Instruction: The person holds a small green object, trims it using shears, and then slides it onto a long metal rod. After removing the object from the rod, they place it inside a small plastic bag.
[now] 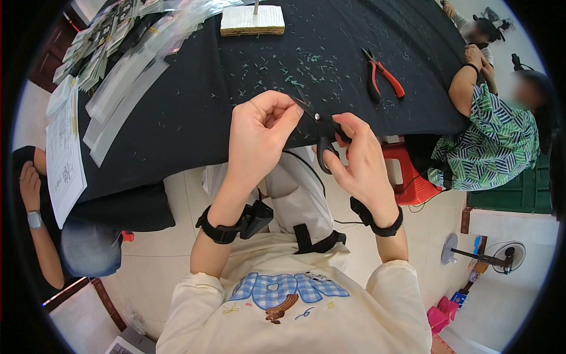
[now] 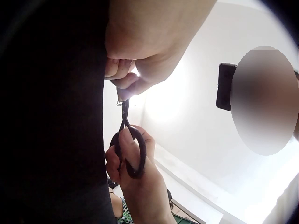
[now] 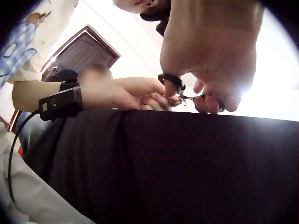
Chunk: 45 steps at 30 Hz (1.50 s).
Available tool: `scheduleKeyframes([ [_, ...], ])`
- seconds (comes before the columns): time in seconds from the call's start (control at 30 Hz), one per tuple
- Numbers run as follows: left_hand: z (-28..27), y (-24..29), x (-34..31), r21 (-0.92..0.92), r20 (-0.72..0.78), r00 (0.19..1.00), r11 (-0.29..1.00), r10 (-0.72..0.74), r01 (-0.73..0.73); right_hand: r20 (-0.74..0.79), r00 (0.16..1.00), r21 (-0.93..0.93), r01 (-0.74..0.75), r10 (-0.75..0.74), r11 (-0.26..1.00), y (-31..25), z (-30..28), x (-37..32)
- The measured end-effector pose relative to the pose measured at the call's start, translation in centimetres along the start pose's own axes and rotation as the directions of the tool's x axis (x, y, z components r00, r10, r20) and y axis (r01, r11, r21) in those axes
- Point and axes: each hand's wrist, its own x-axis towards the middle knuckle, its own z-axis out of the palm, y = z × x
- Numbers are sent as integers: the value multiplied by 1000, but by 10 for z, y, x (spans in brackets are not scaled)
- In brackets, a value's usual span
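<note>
Above the table's near edge, my left hand [image 1: 256, 135] holds thumb and forefinger together at the tips of black-handled scissors [image 1: 324, 141]. A tiny thin curled piece [image 3: 184, 103] shows at those fingertips in the right wrist view; its kind I cannot tell. My right hand [image 1: 365, 162] grips the scissors, with the thumb through one loop and fingers at the other. In the left wrist view the scissor blades [image 2: 124, 109] point toward the pinching left fingers [image 2: 128, 83]. The blade tips are partly hidden by the left fingertips.
Green scraps [image 1: 306, 62] litter the black tablecloth [image 1: 194, 88]. Red-handled pliers [image 1: 384, 76] lie to the right, and a white block [image 1: 252, 20] with an upright rod stands behind. Plastic sleeves [image 1: 127, 88] and a paper sheet [image 1: 65, 147] lie left. People sit at both sides.
</note>
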Motion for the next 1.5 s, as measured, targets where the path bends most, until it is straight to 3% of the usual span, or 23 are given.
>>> scheduleKeyframes([
  [1.1, -1, -3, 1, -5, -9, 1000, 1000, 7, -7, 23, 999, 18, 30, -30, 999, 1, -2, 1],
  [1.3, 1, -3, 1, 28, -14, 1000, 1000, -1, 2, 64, 997, 128, -59, 51, 990, 5, 0, -3],
  [1.37, 2, -2, 1, 15, -16, 1000, 1000, -8, 8, 116, 979, 186, -184, 165, 965, -1, -4, -2],
  [1.5, 1, -2, 0, 26, -12, 1000, 1000, -15, 15, 115, 975, 164, -205, 188, 965, -6, -5, -1],
])
